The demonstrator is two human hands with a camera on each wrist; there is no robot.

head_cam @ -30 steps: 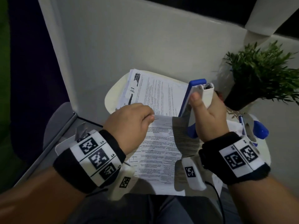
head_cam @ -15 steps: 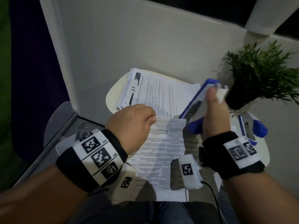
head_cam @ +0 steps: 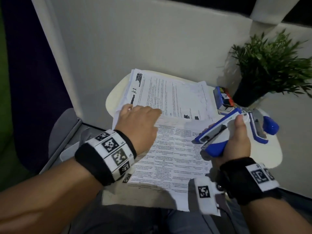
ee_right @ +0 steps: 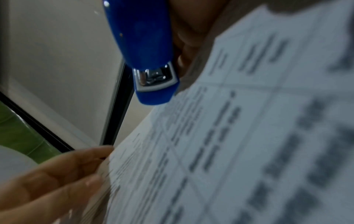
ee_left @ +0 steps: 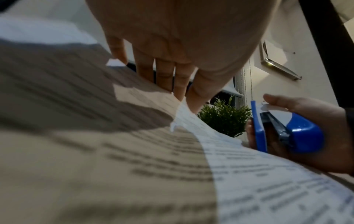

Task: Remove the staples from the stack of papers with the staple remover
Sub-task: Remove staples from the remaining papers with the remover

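A printed stack of papers (head_cam: 177,157) lies in front of me on a small white table (head_cam: 273,152), with a second stack (head_cam: 168,95) behind it. My left hand (head_cam: 138,124) rests on the near stack's top left corner, fingers (ee_left: 164,72) stretched out over the sheet. The right hand (head_cam: 238,141) grips a blue and white staple remover (head_cam: 217,137) just above the stack's right edge, thumb on top. Its metal tip (ee_right: 155,75) hangs slightly above the paper (ee_right: 249,136). No staple shows in these blurred views.
A second blue stapler-like tool (head_cam: 263,127) lies open on the table to the right. A small box (head_cam: 223,98) sits behind it, beside a potted green plant (head_cam: 270,68). White wall panels close in at the back and left.
My left hand uncurled and slid left to the stack's corner. The right hand swung the staple remover from upright down to a tilt, lower and farther right.
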